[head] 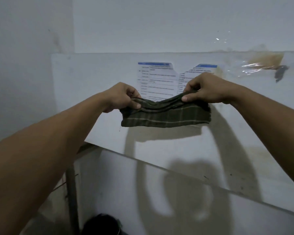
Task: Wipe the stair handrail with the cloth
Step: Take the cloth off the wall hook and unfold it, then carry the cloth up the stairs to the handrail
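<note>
A dark green cloth point(165, 116) with pale check stripes hangs folded in the air in front of me. My left hand point(120, 96) pinches its upper left edge between thumb and fingers. My right hand point(205, 89) pinches the upper right edge the same way. The cloth sags a little in the middle between the two hands. No stair handrail shows in this view.
A white board point(92, 78) with two printed paper sheets point(157, 78) leans against the wall behind the cloth. Clear plastic wrap point(260, 65) and a dark object point(280, 72) lie at the right. A metal post point(71, 192) stands below left. A dark object point(100, 224) sits at the bottom.
</note>
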Demonstrator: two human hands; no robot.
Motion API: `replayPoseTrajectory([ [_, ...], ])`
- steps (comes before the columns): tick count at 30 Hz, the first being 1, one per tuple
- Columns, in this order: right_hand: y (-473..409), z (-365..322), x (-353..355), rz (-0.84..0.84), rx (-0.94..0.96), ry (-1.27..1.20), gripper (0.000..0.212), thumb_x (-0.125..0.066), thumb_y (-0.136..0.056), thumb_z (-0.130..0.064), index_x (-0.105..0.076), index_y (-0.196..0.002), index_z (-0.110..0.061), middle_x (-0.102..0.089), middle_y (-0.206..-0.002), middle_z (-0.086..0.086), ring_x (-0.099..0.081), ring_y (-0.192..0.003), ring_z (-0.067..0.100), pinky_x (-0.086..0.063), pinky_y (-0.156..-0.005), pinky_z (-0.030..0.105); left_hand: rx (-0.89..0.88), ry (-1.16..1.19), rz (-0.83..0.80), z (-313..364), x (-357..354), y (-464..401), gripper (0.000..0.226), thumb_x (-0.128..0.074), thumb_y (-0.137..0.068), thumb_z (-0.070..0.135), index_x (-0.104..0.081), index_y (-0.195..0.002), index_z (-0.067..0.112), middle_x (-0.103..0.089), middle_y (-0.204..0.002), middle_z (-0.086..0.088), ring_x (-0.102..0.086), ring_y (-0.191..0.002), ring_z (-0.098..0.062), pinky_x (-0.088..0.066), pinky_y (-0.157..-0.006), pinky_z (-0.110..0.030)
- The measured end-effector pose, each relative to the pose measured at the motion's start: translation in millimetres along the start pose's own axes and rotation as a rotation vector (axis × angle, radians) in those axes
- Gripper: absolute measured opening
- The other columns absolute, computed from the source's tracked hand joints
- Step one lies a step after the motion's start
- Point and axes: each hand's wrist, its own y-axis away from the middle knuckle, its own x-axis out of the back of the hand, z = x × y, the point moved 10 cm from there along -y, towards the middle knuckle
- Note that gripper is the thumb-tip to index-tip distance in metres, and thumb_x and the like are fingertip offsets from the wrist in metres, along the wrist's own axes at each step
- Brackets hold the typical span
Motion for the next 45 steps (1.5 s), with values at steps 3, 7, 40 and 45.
replayPoseTrajectory([
  [3,-35,-30,-50,-0.089,0.049,0.032,0.007,-0.078,-0.077,-0.022,-0.074,-0.080,-0.019,-0.066,-0.071,-0.006,-0.057,-0.070,0.012,-0.042,-0.065,0.028,0.085,-0.047,0.049,-49,42,22,0.012,-0.074,-0.076,-0.001,-0.069,-0.084,0.006,-0.067,-0.076,-0.011,-0.064,-0.067,-0.022,-0.058,-0.069,-0.037],
  [7,-83,-82,-126,-0.210,0.126,0.022,0.008,-0.077,-0.078,-0.022,-0.073,-0.085,-0.019,-0.070,-0.077,-0.003,-0.063,-0.076,0.016,-0.049,-0.072,0.030,0.180,-0.162,0.134,-112,100,60,0.013,-0.077,-0.074,0.004,-0.069,-0.083,0.009,-0.069,-0.083,-0.011,-0.064,-0.074,-0.022,-0.056,-0.064,-0.033],
  [40,-160,-602,-509,-0.768,1.130,-0.276,0.010,-0.079,-0.073,-0.015,-0.072,-0.080,-0.019,-0.067,-0.072,-0.006,-0.062,-0.067,0.012,-0.051,-0.056,0.029,1.227,-0.483,0.642,-356,380,472,0.015,-0.073,-0.078,0.005,-0.068,-0.091,0.010,-0.067,-0.081,-0.004,-0.061,-0.066,-0.014,-0.047,-0.054,-0.023],
  [45,-117,-676,-525,-0.806,1.329,-0.312,0.015,-0.079,-0.073,-0.014,-0.071,-0.083,-0.023,-0.070,-0.078,-0.005,-0.066,-0.074,0.016,-0.056,-0.061,0.031,1.373,-0.519,0.814,-334,380,550,0.014,-0.073,-0.078,0.003,-0.068,-0.087,0.012,-0.067,-0.083,-0.005,-0.062,-0.068,-0.015,-0.048,-0.055,-0.023],
])
